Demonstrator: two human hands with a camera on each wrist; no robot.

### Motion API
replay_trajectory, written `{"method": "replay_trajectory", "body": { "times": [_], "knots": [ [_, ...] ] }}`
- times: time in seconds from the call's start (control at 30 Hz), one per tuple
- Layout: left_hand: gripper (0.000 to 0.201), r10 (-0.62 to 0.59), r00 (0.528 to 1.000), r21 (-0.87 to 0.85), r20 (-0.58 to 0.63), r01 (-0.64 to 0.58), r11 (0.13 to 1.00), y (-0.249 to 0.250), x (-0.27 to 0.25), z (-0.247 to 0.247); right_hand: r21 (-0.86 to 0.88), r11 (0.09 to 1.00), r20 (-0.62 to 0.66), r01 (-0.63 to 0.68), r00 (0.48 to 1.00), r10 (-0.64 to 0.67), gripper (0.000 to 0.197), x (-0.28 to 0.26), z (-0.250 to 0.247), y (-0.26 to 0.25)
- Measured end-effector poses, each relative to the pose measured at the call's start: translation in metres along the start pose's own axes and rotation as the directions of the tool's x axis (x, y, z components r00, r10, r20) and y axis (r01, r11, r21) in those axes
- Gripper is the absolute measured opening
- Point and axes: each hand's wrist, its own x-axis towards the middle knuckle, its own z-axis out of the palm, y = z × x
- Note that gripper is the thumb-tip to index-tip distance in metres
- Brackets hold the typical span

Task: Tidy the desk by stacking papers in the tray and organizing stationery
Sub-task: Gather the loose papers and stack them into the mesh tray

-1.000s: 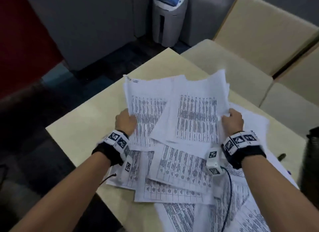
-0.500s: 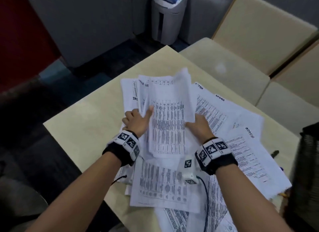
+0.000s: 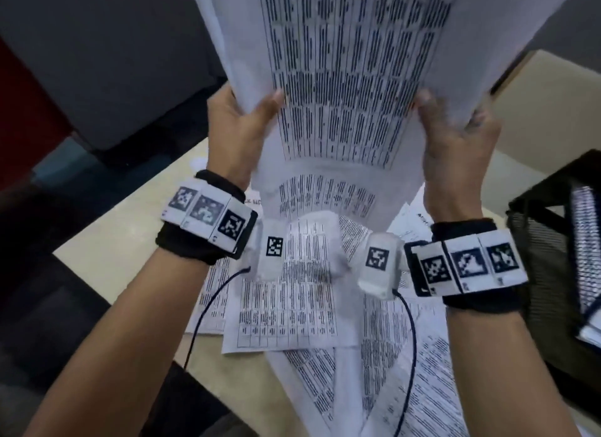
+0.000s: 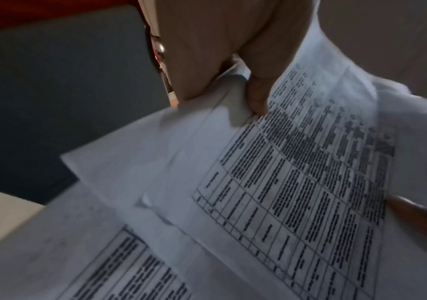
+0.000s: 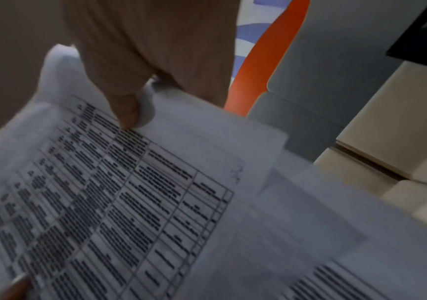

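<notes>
A bundle of printed table sheets [image 3: 341, 62] is held upright, high above the desk and close to the head camera. My left hand [image 3: 240, 121] grips its left edge, thumb on the front. Gripping the right edge is my right hand [image 3: 455, 127], with the thumb on the front too. The wrist views show each thumb pressed on the sheets: left hand [image 4: 232, 60] on the paper [image 4: 297, 182], right hand [image 5: 150, 71] on the paper [image 5: 117, 192]. More loose sheets [image 3: 292, 300] lie scattered on the beige desk [image 3: 107, 241] beneath. A black mesh tray [image 3: 559, 241] stands at the right.
The mesh tray's inside holds some white paper at its lower right. Beige seat cushions [image 3: 549, 111] lie beyond the desk on the right. A grey cabinet [image 3: 113, 62] and dark floor are to the left of the desk.
Both hands gathered the spread sheets together, then lifted the bundle up from the desk towards the head camera. The mesh tray has come into view at the right.
</notes>
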Motion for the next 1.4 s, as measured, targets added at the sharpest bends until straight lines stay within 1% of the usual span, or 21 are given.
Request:
{"method": "replay_trajectory", "body": {
  "times": [0.07, 0.13, 0.17, 0.2, 0.27, 0.33, 0.43, 0.47, 0.53, 0.6, 0.7, 0.77, 0.83, 0.9, 0.97, 1.07, 1.13, 1.27, 1.3, 1.33, 1.4],
  "knots": [
    [0.03, 0.0, 0.999, -0.014, 0.042, 0.0, 1.0, 0.005, -0.001, -0.001, -0.005, 1.0, -0.017, -0.002, 1.0, 0.002, 0.021, -0.008, -0.007, 0.0],
    [0.051, -0.037, 0.996, -0.031, 0.081, 0.04, 0.999, 0.004, -0.006, -0.005, -0.066, 0.992, -0.009, -0.109, 0.994, 0.109, 0.029, -0.023, -0.012, 0.013],
    [0.062, -0.058, 0.994, -0.012, 0.093, 0.059, 0.998, 0.002, -0.009, -0.007, -0.087, 0.981, -0.019, -0.176, 0.984, 0.175, 0.04, -0.03, -0.014, 0.022],
    [0.066, -0.068, 0.993, 0.015, 0.101, 0.067, 0.998, -0.002, -0.012, -0.009, -0.079, 0.969, -0.034, -0.232, 0.973, 0.23, 0.05, -0.037, -0.015, 0.031],
    [0.058, -0.098, 0.986, 0.025, 0.136, 0.095, 0.995, -0.011, -0.019, -0.011, -0.027, 0.952, -0.059, -0.304, 0.951, 0.302, 0.059, -0.048, -0.015, 0.048],
    [0.055, -0.164, 0.975, 0.035, 0.153, 0.16, 0.986, -0.022, -0.025, -0.012, -0.011, 0.93, -0.038, -0.366, 0.93, 0.366, 0.055, -0.056, -0.013, 0.065],
    [0.074, -0.297, 0.928, 0.161, 0.223, 0.266, 0.95, -0.044, -0.035, -0.013, -0.095, 0.885, 0.002, -0.456, 0.889, 0.458, 0.03, -0.068, -0.009, 0.085],
    [0.076, -0.342, 0.909, 0.219, 0.238, 0.293, 0.931, -0.049, -0.039, -0.013, -0.124, 0.875, 0.006, -0.467, 0.882, 0.471, 0.02, -0.071, -0.008, 0.087],
    [0.06, -0.39, 0.89, 0.27, 0.238, 0.325, 0.906, -0.053, -0.045, -0.01, -0.134, 0.871, 0.001, -0.473, 0.879, 0.478, 0.013, -0.071, -0.012, 0.083],
    [0.041, -0.384, 0.898, 0.299, 0.213, 0.314, 0.901, -0.045, -0.047, -0.001, -0.111, 0.892, -0.017, -0.438, 0.899, 0.438, 0.007, -0.067, -0.022, 0.071],
    [0.031, -0.325, 0.92, 0.328, 0.218, 0.245, 0.913, -0.031, -0.046, 0.023, -0.08, 0.936, -0.072, -0.342, 0.939, 0.337, 0.009, -0.068, -0.051, 0.052],
    [0.021, -0.341, 0.909, 0.295, 0.241, 0.266, 0.918, -0.029, -0.055, 0.049, -0.184, 0.922, -0.114, -0.341, 0.939, 0.324, 0.014, -0.081, -0.084, 0.049],
    [0.017, -0.405, 0.889, 0.288, 0.216, 0.338, 0.896, -0.036, -0.069, 0.073, -0.339, 0.863, -0.119, -0.375, 0.927, 0.356, 0.009, -0.104, -0.116, 0.053],
    [0.026, -0.508, 0.828, 0.347, 0.239, 0.416, 0.841, -0.047, -0.099, 0.109, -0.428, 0.802, -0.163, -0.418, 0.908, 0.386, 0.007, -0.134, -0.161, 0.057],
    [0.037, -0.606, 0.742, 0.42, 0.285, 0.472, 0.775, -0.057, -0.134, 0.144, -0.46, 0.745, -0.246, -0.483, 0.876, 0.416, 0.015, -0.164, -0.207, 0.058],
    [0.044, -0.725, 0.606, 0.528, 0.326, 0.52, 0.672, -0.076, -0.186, 0.189, -0.476, 0.618, -0.377, -0.625, 0.78, 0.499, 0.014, -0.207, -0.276, 0.063],
    [0.043, -0.779, 0.528, 0.598, 0.337, 0.519, 0.61, -0.087, -0.217, 0.211, -0.496, 0.536, -0.425, -0.683, 0.73, 0.536, 0.022, -0.228, -0.315, 0.066],
    [0.041, -0.838, 0.405, 0.682, 0.366, 0.496, 0.537, -0.099, -0.263, 0.236, -0.459, 0.47, -0.454, -0.754, 0.654, 0.605, 0.028, -0.241, -0.367, 0.062],
    [0.039, -0.849, 0.358, 0.679, 0.389, 0.511, 0.527, -0.1, -0.27, 0.239, -0.454, 0.441, -0.484, -0.774, 0.631, 0.607, 0.028, -0.239, -0.379, 0.064],
    [0.036, -0.861, 0.296, 0.675, 0.414, 0.535, 0.508, -0.101, -0.277, 0.242, -0.442, 0.414, -0.524, -0.796, 0.603, 0.601, 0.027, -0.234, -0.39, 0.066],
    [0.031, -0.869, 0.187, 0.687, 0.457, 0.547, 0.479, -0.104, -0.286, 0.251, -0.349, 0.417, -0.615, -0.839, 0.541, 0.574, 0.029, -0.219, -0.409, 0.068]
  ]
}}
